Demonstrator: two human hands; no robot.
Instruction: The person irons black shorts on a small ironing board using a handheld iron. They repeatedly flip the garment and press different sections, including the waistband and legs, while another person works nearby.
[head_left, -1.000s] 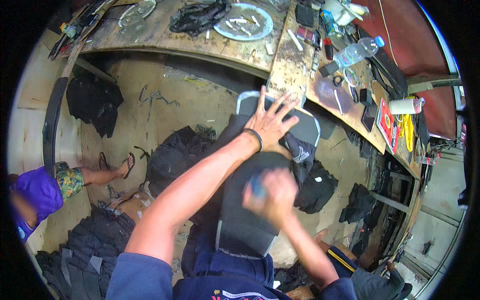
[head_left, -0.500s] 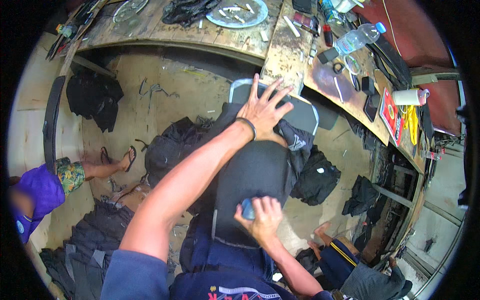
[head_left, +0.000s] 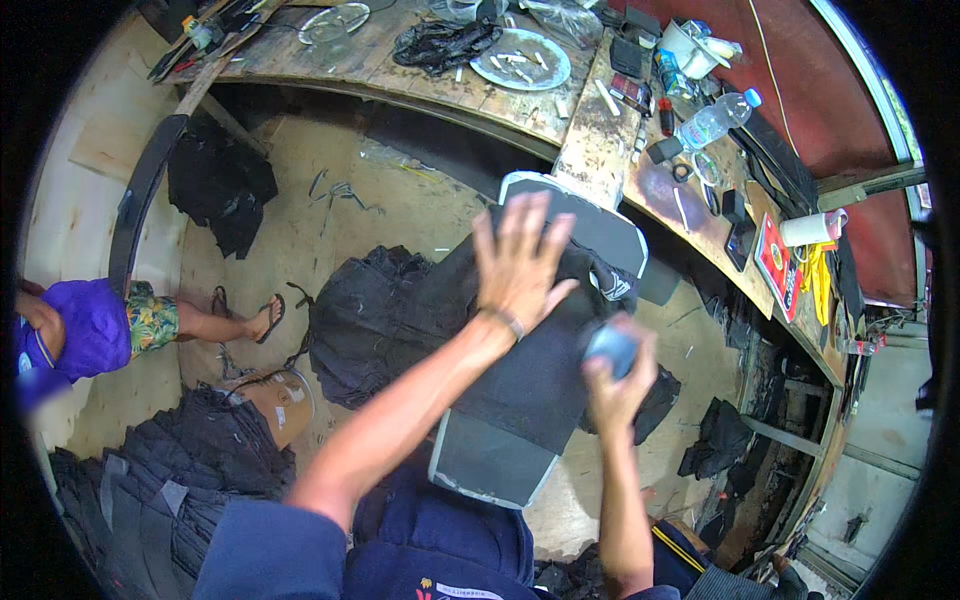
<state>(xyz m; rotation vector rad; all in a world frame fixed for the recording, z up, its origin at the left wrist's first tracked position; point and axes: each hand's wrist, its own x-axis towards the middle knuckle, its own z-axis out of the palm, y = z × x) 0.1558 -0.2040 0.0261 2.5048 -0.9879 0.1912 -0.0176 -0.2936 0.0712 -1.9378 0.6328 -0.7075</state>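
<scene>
Pressing down with your left hand (head_left: 520, 262), you have its fingers spread flat on the black fabric (head_left: 530, 370) that covers the grey padded panel (head_left: 490, 465), near the panel's far end. A thin band sits on that wrist. Your right hand (head_left: 618, 375) is curled tight around a small blue-grey pad (head_left: 612, 347), which rests at the right edge of the fabric, just beside and below your left hand. The panel runs away from you, its near end bare and grey by your lap, its far end reaching the wooden desk (head_left: 600, 150). On the desk lie a white plate (head_left: 520, 60), a clear plastic bottle (head_left: 712, 122) and a heap of black straps (head_left: 445, 42). Black fabric pieces (head_left: 360, 310) lie piled on the floor to the left of the panel, and another person in a purple top (head_left: 90, 325) sits at the far left.
</scene>
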